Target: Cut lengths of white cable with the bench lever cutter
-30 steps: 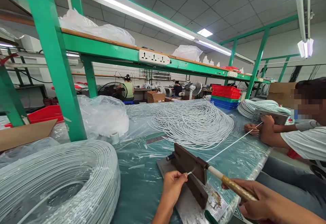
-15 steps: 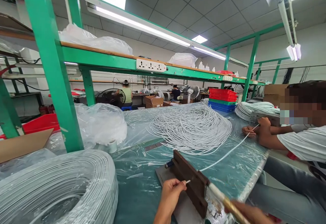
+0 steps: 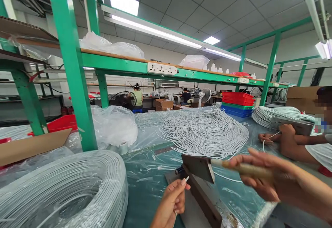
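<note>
My left hand (image 3: 171,200) pinched a short white cord end (image 3: 186,179) between thumb and fingers, at 6 o'clock of the counter (image 3: 145,193). My right hand (image 3: 259,179), at 4 o'clock, was wrapped around the lever handle (image 3: 243,168) of the cutter (image 3: 201,183), its blade raised above the base. A large cord coil (image 3: 59,190) lay at 8 o'clock; a loose cord heap (image 3: 204,131) sat at 12. A co-worker's hands (image 3: 275,138) rested at 2 o'clock.

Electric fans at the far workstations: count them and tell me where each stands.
2. A black round-caged fan stands behind the green post, beside a seated person; a white pedestal fan stands left of the stacked red crates. Others may be hidden.
</note>
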Available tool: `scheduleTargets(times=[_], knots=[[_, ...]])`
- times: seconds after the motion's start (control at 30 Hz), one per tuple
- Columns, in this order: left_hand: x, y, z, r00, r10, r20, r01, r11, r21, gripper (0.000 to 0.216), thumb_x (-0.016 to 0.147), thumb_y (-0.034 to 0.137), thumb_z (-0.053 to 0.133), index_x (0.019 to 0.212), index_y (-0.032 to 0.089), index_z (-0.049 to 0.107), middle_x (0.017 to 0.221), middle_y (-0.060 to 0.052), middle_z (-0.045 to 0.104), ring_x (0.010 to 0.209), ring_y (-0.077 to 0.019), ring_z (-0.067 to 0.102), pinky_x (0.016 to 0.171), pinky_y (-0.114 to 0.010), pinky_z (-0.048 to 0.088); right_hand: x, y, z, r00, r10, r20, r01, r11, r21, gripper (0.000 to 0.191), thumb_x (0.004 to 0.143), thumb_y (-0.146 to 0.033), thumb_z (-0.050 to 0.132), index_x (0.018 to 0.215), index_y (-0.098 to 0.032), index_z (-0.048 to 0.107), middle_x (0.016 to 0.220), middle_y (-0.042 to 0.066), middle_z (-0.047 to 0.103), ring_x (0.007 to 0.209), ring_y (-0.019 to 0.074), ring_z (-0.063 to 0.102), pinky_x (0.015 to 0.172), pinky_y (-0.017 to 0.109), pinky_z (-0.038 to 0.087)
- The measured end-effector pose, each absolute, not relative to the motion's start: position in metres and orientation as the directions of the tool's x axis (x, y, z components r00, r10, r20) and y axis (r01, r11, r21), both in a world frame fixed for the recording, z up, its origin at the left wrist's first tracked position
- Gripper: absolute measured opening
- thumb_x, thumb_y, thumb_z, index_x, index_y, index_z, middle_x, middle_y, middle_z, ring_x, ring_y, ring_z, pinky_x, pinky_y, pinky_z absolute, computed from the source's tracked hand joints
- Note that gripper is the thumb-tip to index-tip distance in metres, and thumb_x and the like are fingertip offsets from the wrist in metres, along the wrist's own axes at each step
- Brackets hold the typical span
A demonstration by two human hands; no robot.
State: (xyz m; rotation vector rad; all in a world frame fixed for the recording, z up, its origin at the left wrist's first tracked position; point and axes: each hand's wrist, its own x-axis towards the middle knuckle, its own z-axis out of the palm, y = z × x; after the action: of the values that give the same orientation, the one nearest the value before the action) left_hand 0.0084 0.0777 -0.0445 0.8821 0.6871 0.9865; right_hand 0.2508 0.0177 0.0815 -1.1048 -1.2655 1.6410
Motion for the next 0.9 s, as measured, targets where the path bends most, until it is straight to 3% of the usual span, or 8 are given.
scheduleTargets(times=[0.07, 0.17, 0.3, 0.47, 0.67, 0.9], knots=[[0.007, 0.076, -0.046, 0.430, 0.901, -0.054, -0.439, 0.260, 0.860, 0.048, 0.050, 0.056, 0.073, 0.064, 0.014, 0.054, 0.038, 0.013, 0.024, 0.035, -0.0003, 0.012, 0.038, -0.019, 0.007, 0.240, 0.040, 0.109, -0.420, 0.903, -0.088, -0.217, -0.194, -0.957, 0.049, 0.082, -0.056, 0.034, 0.094, -0.015, 0.059, 0.068, 0.007, 0.058, 0.049, 0.0094, 0.053, 0.048, 0.016, 0.043], [0.006, 0.074, -0.047, 0.455, 0.890, -0.026, -0.467, 0.263, 0.844, 0.046, 0.053, 0.055, 0.072, 0.063, 0.014, 0.053, 0.037, 0.013, 0.025, 0.034, -0.0004, 0.012, 0.037, -0.019, 0.008, 0.223, 0.083, 0.131, -0.484, 0.875, 0.014, -0.266, -0.132, -0.955, 0.061, 0.081, -0.062, 0.025, 0.103, -0.012, 0.053, 0.081, 0.016, 0.063, 0.075, 0.0220, 0.063, 0.066, 0.029, 0.049], [0.006, 0.074, -0.050, 0.493, 0.870, 0.023, -0.498, 0.261, 0.827, 0.044, 0.056, 0.054, 0.071, 0.061, 0.014, 0.053, 0.036, 0.013, 0.025, 0.032, -0.0001, 0.012, 0.036, -0.018, 0.007, 0.194, 0.147, 0.138, -0.500, 0.860, 0.097, -0.274, -0.052, -0.960, 0.072, 0.077, -0.069, 0.022, 0.116, -0.012, 0.043, 0.095, 0.019, 0.063, 0.095, 0.0269, 0.058, 0.085, 0.038, 0.043], [0.005, 0.078, -0.059, 0.546, 0.831, 0.105, -0.554, 0.265, 0.789, 0.042, 0.057, 0.053, 0.071, 0.058, 0.014, 0.054, 0.033, 0.013, 0.023, 0.030, 0.0000, 0.010, 0.033, -0.017, 0.007, 0.155, 0.215, 0.128, -0.439, 0.889, 0.128, -0.244, 0.019, -0.970, 0.074, 0.077, -0.069, 0.025, 0.126, -0.013, 0.032, 0.100, 0.017, 0.062, 0.095, 0.0224, 0.059, 0.081, 0.033, 0.044], [0.001, 0.077, -0.058, 0.600, 0.770, 0.216, -0.606, 0.261, 0.752, 0.032, 0.065, 0.047, 0.069, 0.063, 0.016, 0.059, 0.035, 0.012, 0.025, 0.029, -0.0002, 0.013, 0.034, -0.017, 0.012, 0.118, 0.257, 0.106, -0.386, 0.921, 0.052, -0.161, -0.012, -0.987, 0.078, 0.079, -0.064, 0.031, 0.134, -0.012, 0.011, 0.104, 0.016, 0.061, 0.091, 0.0193, 0.060, 0.080, 0.031, 0.044], [-0.001, 0.076, -0.057, 0.608, 0.746, 0.272, -0.629, 0.244, 0.739, 0.031, 0.067, 0.046, 0.067, 0.065, 0.016, 0.060, 0.036, 0.011, 0.026, 0.030, -0.0002, 0.015, 0.034, -0.015, 0.012, 0.097, 0.263, 0.090, -0.328, 0.942, 0.067, -0.061, 0.050, -0.997, 0.056, 0.084, -0.045, 0.044, 0.126, -0.012, 0.031, 0.096, 0.011, 0.062, 0.079, 0.0189, 0.061, 0.075, 0.036, 0.045]])
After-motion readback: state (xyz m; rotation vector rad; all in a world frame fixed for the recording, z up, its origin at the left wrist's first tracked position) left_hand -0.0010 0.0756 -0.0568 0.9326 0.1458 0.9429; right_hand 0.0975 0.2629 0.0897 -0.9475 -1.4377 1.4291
